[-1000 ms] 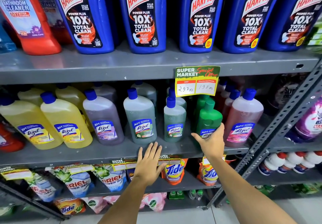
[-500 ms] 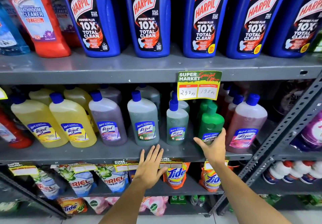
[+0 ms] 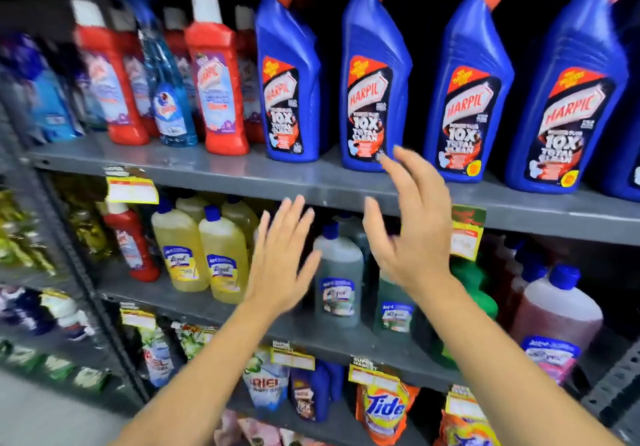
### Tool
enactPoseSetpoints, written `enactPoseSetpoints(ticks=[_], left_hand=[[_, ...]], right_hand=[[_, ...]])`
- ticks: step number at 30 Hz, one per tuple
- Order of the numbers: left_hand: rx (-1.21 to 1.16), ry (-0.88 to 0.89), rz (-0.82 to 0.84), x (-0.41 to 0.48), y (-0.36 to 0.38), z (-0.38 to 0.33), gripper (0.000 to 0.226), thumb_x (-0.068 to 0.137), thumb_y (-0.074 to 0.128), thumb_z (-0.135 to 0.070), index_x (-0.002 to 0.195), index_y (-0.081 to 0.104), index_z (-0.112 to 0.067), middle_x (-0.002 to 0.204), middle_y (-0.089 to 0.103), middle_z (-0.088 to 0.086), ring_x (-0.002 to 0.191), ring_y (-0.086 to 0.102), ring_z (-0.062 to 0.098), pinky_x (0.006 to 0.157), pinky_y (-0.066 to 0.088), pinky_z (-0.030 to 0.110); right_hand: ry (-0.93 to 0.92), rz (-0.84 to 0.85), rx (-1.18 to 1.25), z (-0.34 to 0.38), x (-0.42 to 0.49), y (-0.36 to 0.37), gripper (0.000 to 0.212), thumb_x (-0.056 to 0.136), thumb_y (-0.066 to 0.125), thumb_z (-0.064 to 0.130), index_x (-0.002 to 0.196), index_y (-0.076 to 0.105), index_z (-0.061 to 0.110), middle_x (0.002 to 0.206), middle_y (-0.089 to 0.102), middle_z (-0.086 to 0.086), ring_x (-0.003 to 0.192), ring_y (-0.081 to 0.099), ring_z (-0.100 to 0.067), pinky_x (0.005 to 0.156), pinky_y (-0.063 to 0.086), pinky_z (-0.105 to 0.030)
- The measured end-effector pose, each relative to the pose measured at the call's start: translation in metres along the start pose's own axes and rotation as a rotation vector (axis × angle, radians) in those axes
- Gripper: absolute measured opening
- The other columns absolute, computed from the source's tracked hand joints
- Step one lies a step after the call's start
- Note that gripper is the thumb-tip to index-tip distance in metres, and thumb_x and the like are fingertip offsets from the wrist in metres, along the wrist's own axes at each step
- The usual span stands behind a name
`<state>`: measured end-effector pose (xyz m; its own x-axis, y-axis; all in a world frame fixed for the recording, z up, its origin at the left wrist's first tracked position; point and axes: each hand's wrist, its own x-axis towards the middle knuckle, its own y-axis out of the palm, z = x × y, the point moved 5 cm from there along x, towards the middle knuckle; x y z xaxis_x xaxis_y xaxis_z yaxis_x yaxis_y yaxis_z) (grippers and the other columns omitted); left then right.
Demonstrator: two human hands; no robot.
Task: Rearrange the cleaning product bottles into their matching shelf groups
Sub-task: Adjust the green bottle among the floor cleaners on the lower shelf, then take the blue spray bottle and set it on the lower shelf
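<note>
Up in front of the grey metal shelves [image 3: 214,171], both hands are lifted with fingers spread wide, and neither one holds anything. The left hand [image 3: 280,262] floats in front of the middle shelf, just beside a tall grey-green plastic bottle with a blue cap [image 3: 337,279]. The right hand [image 3: 415,234] is higher, and its fingertips [image 3: 398,158] reach up near the bottom of a big blue plastic Harpic bottle with a red cap [image 3: 372,92] on the top shelf. More blue Harpic bottles stand in a row on that shelf. Left of them are red plastic bottles with white caps [image 3: 216,78] and a clear blue bottle [image 3: 169,95] mixed in between. On the middle shelf, yellow bottles with blue caps [image 3: 221,255] stand left of the hands, and one red bottle [image 3: 131,237] stands next to them. A green bottle [image 3: 474,282] and a pinkish-red bottle [image 3: 554,317] stand to the right.
</note>
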<state>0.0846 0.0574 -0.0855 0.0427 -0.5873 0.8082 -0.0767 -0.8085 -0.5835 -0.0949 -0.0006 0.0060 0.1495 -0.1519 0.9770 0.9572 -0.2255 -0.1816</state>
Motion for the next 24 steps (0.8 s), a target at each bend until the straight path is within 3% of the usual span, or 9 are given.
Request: enactPoseSetpoints(ticks=[4, 7, 14, 19, 24], left_hand=[[0.165, -0.026, -0.105, 0.045, -0.063, 0.046, 0.058, 0.098, 0.043, -0.031, 0.148, 0.033, -0.003, 0.158, 0.021, 0.014, 0.147, 0.012, 0.027, 0.117, 0.01, 0.053], [0.241, -0.033, -0.105, 0.055, -0.099, 0.088, 0.058, 0.098, 0.042, -0.033, 0.149, 0.031, -0.006, 0.159, 0.021, 0.011, 0.148, 0.011, 0.025, 0.116, 0.011, 0.055], [0.36, -0.057, -0.069, 0.032, -0.168, 0.189, 0.059, 0.098, 0.041, -0.037, 0.149, 0.032, -0.007, 0.159, 0.022, 0.01, 0.148, 0.012, 0.022, 0.116, 0.01, 0.055], [0.425, -0.071, -0.03, 0.022, -0.194, 0.254, 0.061, 0.098, 0.037, -0.042, 0.147, 0.034, -0.006, 0.156, 0.029, 0.011, 0.147, 0.012, 0.019, 0.114, 0.014, 0.058], [0.443, -0.052, -0.008, 0.032, -0.196, 0.301, 0.059, 0.1, 0.033, -0.043, 0.15, 0.032, -0.01, 0.157, 0.027, 0.008, 0.148, 0.006, 0.015, 0.115, 0.01, 0.058]], right_hand=[[-0.031, 0.119, -0.04, 0.019, 0.053, 0.047, 0.048, 0.092, 0.058, 0.024, 0.134, 0.054, 0.003, 0.143, 0.049, -0.018, 0.135, 0.045, -0.034, 0.107, 0.04, -0.047], [-0.019, 0.172, -0.051, 0.034, 0.069, 0.09, 0.05, 0.092, 0.056, 0.027, 0.136, 0.051, 0.004, 0.146, 0.045, -0.018, 0.139, 0.039, -0.035, 0.111, 0.036, -0.048], [-0.007, 0.242, -0.04, 0.088, 0.092, 0.199, 0.052, 0.089, 0.054, 0.029, 0.134, 0.05, 0.002, 0.142, 0.047, -0.022, 0.135, 0.042, -0.039, 0.105, 0.042, -0.052], [0.009, 0.28, -0.066, 0.117, 0.109, 0.265, 0.053, 0.088, 0.053, 0.028, 0.133, 0.049, 0.002, 0.139, 0.047, -0.026, 0.127, 0.047, -0.043, 0.099, 0.046, -0.051], [0.019, 0.288, -0.058, 0.131, 0.127, 0.311, 0.055, 0.088, 0.057, 0.024, 0.136, 0.047, 0.001, 0.14, 0.045, -0.026, 0.132, 0.043, -0.043, 0.107, 0.04, -0.052]])
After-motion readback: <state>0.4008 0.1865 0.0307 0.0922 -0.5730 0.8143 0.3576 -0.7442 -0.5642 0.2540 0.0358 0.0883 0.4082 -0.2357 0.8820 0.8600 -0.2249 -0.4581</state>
